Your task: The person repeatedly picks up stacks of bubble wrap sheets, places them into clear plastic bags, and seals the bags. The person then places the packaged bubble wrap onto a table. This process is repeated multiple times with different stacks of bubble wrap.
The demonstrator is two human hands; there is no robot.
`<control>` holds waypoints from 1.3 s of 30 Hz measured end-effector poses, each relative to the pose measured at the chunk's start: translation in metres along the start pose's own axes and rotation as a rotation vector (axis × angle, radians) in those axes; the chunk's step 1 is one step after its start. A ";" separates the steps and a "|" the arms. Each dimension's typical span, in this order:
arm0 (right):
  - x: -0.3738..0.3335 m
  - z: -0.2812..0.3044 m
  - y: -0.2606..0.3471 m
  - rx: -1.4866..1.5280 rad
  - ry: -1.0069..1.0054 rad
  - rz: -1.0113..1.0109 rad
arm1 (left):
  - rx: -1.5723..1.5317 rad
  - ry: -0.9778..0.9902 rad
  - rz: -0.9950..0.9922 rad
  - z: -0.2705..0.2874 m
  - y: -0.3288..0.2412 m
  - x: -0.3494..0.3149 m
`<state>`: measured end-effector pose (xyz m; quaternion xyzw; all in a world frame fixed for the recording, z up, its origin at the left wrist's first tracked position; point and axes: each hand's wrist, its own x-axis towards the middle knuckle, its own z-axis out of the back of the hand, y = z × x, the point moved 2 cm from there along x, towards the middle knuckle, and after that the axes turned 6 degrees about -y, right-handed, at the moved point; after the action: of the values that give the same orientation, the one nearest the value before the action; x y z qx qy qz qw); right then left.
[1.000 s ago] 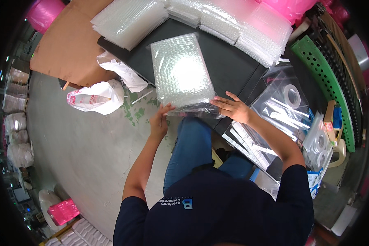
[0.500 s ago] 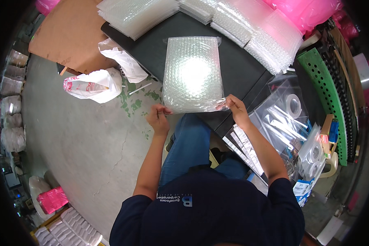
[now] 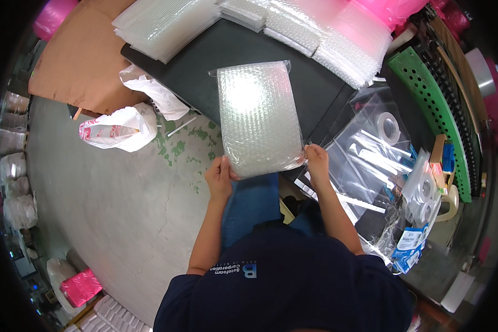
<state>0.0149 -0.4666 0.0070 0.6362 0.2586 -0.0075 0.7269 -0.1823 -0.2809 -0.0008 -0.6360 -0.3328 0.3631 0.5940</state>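
Note:
A stack of bubble wrap sheets in a clear plastic bag (image 3: 263,127) is tilted over the near edge of the black table (image 3: 196,72). My left hand (image 3: 220,178) grips its near left corner, thumb on top and the other fingers mostly underneath. At the near right corner, my right hand (image 3: 316,160) pinches the plastic. The bag's far corners stick out past the sheets as loose film. A bright glare covers part of the top surface.
Bubble wrap stacks (image 3: 166,30) line the table's far side, beside pink plastic (image 3: 379,11). On the right lie clear bags (image 3: 357,157), a tape roll (image 3: 389,128) and a green perforated panel (image 3: 434,122). A white plastic bag (image 3: 119,128) and a cardboard box (image 3: 74,61) are at left.
Both hands have drawn the bagged stack nearer to me and turned it slightly. My left hand now has a fuller hold on its corner. The whole view has shifted somewhat.

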 end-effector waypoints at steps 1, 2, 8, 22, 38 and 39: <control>0.000 -0.002 0.004 -0.018 -0.001 -0.031 | 0.012 -0.014 0.043 -0.001 -0.001 0.002; -0.006 -0.006 0.019 -0.025 0.007 -0.006 | -0.013 0.000 0.097 -0.001 0.001 0.005; 0.017 -0.004 0.006 -0.146 0.072 -0.088 | 0.016 -0.013 0.548 0.019 0.017 0.033; -0.024 -0.005 0.066 -0.374 -0.046 0.492 | -0.198 0.173 0.136 -0.039 0.007 0.018; -0.376 0.497 0.001 1.010 -1.220 0.315 | 0.366 1.541 -0.432 -0.186 -0.079 -0.165; -0.388 0.531 -0.026 0.869 -1.282 0.265 | 0.399 1.569 -0.510 -0.190 -0.072 -0.159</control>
<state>-0.1358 -1.0881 0.1628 0.7605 -0.3155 -0.3870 0.4150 -0.1010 -0.5090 0.0871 -0.4924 0.1126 -0.2763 0.8176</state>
